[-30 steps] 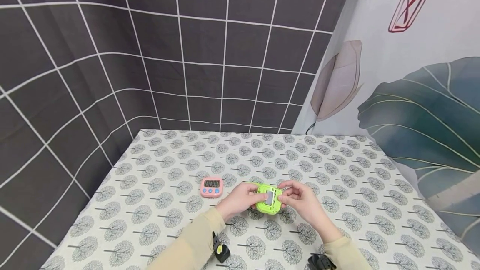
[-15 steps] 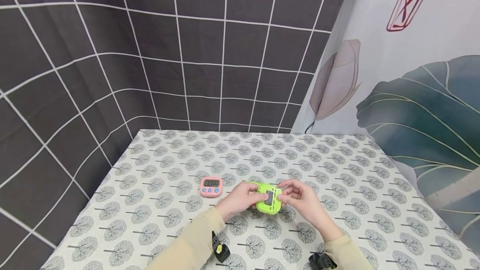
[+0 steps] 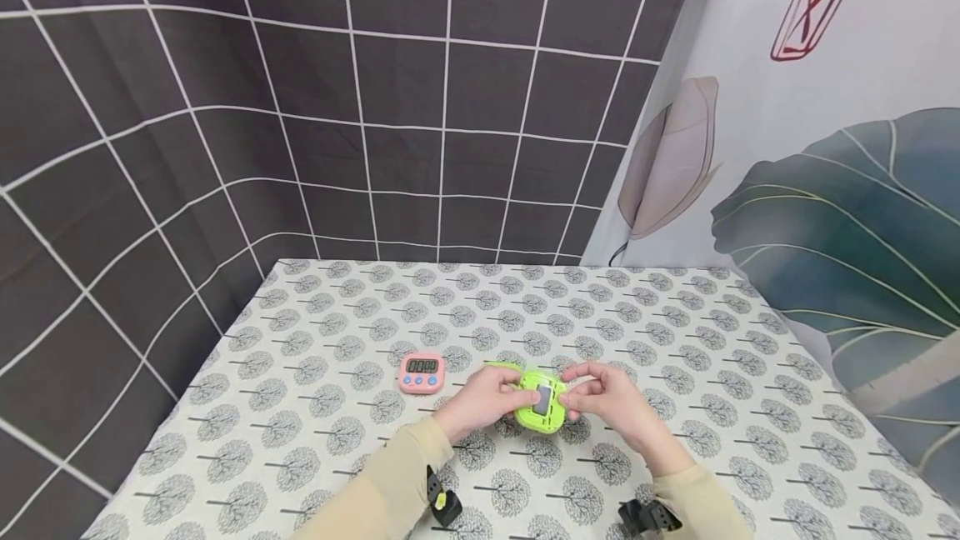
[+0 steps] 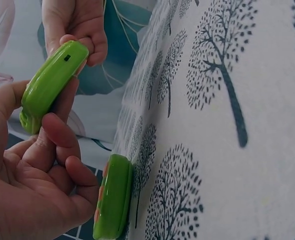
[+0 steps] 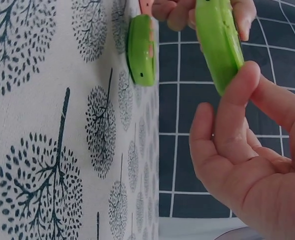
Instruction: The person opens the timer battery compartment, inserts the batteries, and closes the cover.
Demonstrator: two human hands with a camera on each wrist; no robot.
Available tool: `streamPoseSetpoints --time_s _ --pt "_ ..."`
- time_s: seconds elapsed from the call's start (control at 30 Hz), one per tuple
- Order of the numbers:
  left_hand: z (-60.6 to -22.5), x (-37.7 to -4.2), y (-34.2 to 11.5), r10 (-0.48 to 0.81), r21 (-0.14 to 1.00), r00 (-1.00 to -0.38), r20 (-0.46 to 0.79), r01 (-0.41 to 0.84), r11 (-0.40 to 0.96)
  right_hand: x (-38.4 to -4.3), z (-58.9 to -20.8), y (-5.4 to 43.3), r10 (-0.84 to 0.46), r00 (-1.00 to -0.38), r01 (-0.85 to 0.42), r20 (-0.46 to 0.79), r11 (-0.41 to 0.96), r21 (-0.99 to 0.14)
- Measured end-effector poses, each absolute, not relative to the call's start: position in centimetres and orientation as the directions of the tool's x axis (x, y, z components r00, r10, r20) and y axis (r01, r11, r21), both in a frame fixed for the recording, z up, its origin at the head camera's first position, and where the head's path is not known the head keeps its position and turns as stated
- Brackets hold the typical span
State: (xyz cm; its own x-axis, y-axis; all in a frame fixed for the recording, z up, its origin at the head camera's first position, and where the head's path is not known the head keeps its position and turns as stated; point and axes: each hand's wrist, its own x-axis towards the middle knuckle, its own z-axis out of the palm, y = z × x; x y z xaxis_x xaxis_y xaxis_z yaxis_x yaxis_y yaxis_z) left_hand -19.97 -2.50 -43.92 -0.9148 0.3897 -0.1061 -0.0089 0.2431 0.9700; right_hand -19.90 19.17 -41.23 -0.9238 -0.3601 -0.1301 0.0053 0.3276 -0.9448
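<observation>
Above the table, both hands hold a lime-green digital timer (image 3: 542, 402), its back with a grey rectangular plate facing up in the head view. My left hand (image 3: 483, 398) grips its left side, the thumb on the back by the grey plate and fingers underneath. At the right edge, my right hand (image 3: 611, 398) pinches the timer with thumb and index finger. The side views show the green casing (image 4: 52, 82) tilted, well off the cloth. A second green timer (image 5: 141, 50) lies on the table beyond my left hand, mostly hidden by it in the head view.
To the left of my hands lies a pink timer (image 3: 422, 373), its screen up and blue buttons toward me. A tree-patterned cloth (image 3: 337, 398) covers the table. Behind it hangs a dark grid curtain (image 3: 397, 148), with a leaf-printed white curtain (image 3: 675, 173) at the right.
The held green timer has shifted slightly to the right and its tilt has changed a little. Both hands keep hold of it. The pink timer stays where it was.
</observation>
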Motion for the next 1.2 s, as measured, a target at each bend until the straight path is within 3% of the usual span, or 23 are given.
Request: streamPoseSetpoints --time_s 0.4,0.6,0.93,1.2 --pt "-43.76 -19.94 -2.36 0.381 0.969 -0.921 -0.075 0.023 0.248 -19.58 -41.12 18.91 -0.337 -0.926 0.058 -0.169 0.315 -0.947" --pt "-43.72 -19.93 -2.48 0.370 0.975 -0.926 -0.077 0.008 0.224 -19.45 -41.24 19.03 -0.422 -0.883 0.092 -0.207 0.277 -0.957" --pt "-43.52 -19.76 -2.65 0.414 0.983 -0.907 -0.076 0.001 0.182 -19.53 -41.23 19.32 -0.479 -0.863 0.038 -0.159 0.251 -0.967" --pt "-43.23 -19.59 -2.88 0.419 0.986 -0.905 -0.068 0.002 0.164 -19.57 -41.20 18.89 -0.425 -0.901 -0.048 -0.089 0.301 -0.953"
